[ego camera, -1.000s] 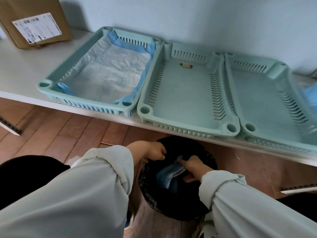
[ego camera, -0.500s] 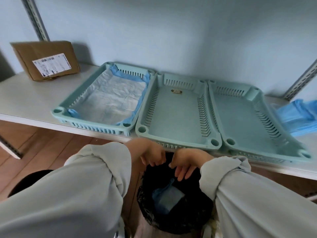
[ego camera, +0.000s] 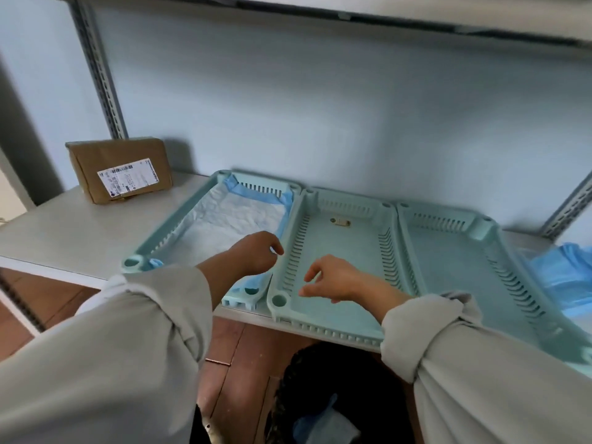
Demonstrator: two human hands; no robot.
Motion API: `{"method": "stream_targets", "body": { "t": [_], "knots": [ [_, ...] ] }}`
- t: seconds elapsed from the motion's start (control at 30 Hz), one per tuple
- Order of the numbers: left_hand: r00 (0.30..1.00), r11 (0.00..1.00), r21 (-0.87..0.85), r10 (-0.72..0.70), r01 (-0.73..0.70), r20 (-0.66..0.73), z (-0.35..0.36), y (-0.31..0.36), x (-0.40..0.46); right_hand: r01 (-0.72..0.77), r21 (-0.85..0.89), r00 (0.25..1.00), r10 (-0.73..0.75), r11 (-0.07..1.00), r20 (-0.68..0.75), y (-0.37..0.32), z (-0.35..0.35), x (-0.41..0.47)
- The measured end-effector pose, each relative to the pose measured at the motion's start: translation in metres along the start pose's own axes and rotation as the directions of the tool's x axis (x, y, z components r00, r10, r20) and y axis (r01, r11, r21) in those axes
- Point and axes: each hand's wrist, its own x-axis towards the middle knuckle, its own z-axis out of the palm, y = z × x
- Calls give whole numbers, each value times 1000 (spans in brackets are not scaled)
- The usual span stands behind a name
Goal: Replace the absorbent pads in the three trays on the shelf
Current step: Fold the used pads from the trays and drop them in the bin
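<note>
Three trays sit side by side on the shelf (ego camera: 64,238): the left tray (ego camera: 153,248) holds its one used pad (ego camera: 230,225), which could snag and tear if yanked. Middle tray (ego camera: 346,251) and right tray (ego camera: 455,257) lie bare. Left hand (ego camera: 256,251) and right hand (ego camera: 333,280) hover, each grip loosely apart, empty.

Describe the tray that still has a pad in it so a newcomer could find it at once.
On the white shelf, three pale green trays sit side by side to the right of a cardboard box. It is the left tray, nearest the box. It alone holds a white, blue-edged pad; the other two are bare.
</note>
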Motion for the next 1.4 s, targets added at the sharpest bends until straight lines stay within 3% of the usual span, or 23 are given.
{"method": "stream_targets", "body": {
  "t": [0.1, 0.27, 0.4, 0.57, 0.63, 0.77, 0.93, 1.0, 1.13, 1.4],
  "knots": [
    [996, 994, 82, -75, 72, 38, 15, -17, 9, 16, -109, 993, -2, 994, 122, 7, 19, 6],
    [987, 987, 91, -141, 134, 74, 27, -25, 23, 57, 22, 998, -56, 998, -37, 2, 28, 27],
    [981, 988, 87, -140, 129, 133, 26, -37, 35, 124, -30, 985, -127, 992, -120, -16, 15, 47],
    [976, 979, 137, -171, 152, 138, 2, -62, 42, 204, -84, 975, -209, 975, -68, -42, 19, 70],
    [956, 962, 211, -214, 172, 200, -2, -74, 39, 206, -162, 978, -210, 965, -10, -50, 31, 77],
    [907, 915, 367, -289, 168, 306, 3, -88, 31, 143, -281, 987, -158, 949, -30, -55, 41, 87],
    [840, 944, 181, -327, 274, 433, -3, -94, 38, 138, -469, 990, -140, 872, 32, -71, 30, 100],
    [868, 951, 150, -309, 271, 390, -10, -100, 45, 133, -445, 988, -156, 885, -14, -75, 29, 110],
    [963, 960, 164, -248, 229, 107, -26, -122, 69, 94, -393, 985, -142, 915, -96, -76, 24, 138],
    [907, 881, 224, -420, 418, -37, -22, -163, 105, 75, -485, 994, -103, 871, -32, -75, 38, 177]
  ]
}}
